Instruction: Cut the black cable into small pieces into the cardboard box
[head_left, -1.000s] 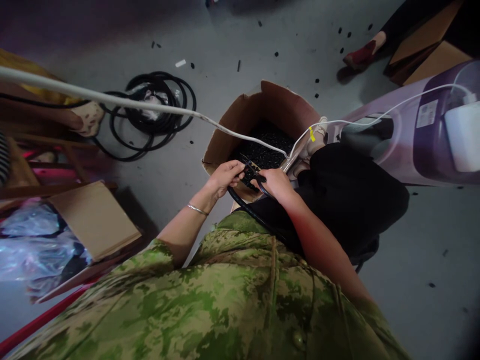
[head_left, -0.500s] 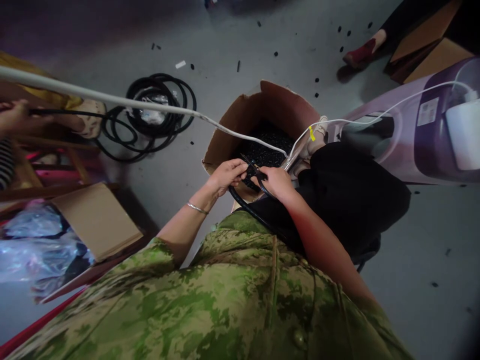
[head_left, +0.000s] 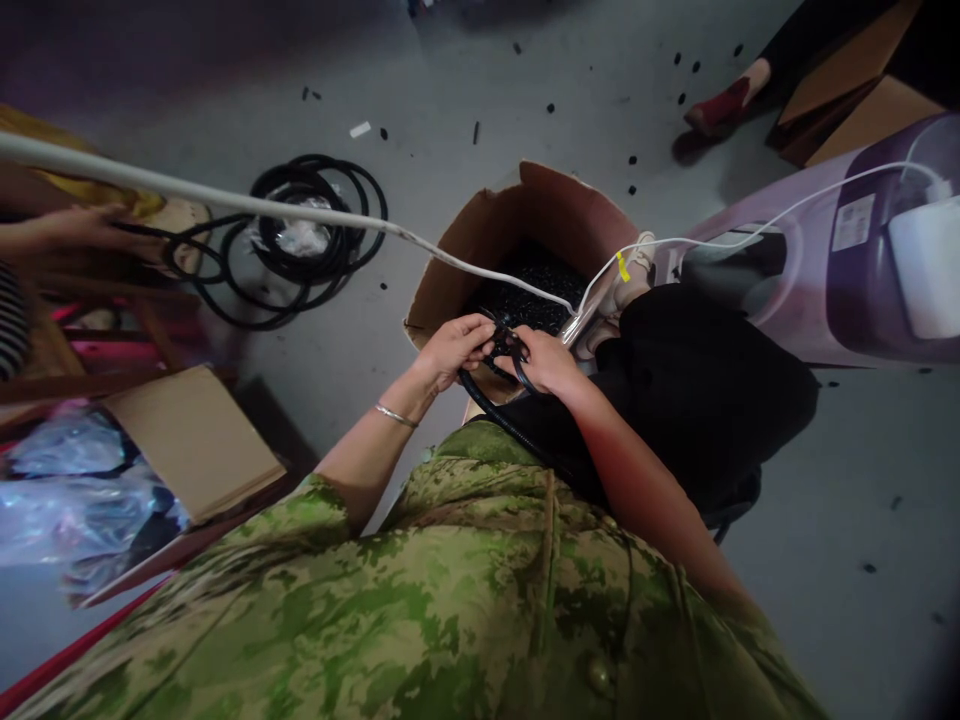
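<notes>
My left hand (head_left: 456,352) is closed on a black hose (head_left: 487,402) that runs down across my lap. Close to its right, my right hand (head_left: 546,360) is closed on a dark looped tool (head_left: 523,372), which looks like scissors; its front end meets the fingertips of my left hand. Both hands are over the near side of an open cardboard box (head_left: 469,230). Small black pieces (head_left: 536,285) lie inside the box. What is between my fingertips is too small and dark to make out.
A white cable (head_left: 337,215) crosses above the floor from the left to a clear part beside the box. Coiled black hose (head_left: 315,260) lies at the left, near another person's hand (head_left: 82,228). A purple and white machine (head_left: 806,240) is at the right; black bits dot the floor.
The tool in my right hand has shifted slightly at my left fingertips. The other person's hand has moved right towards the coil, and the hose there has shifted a little.
</notes>
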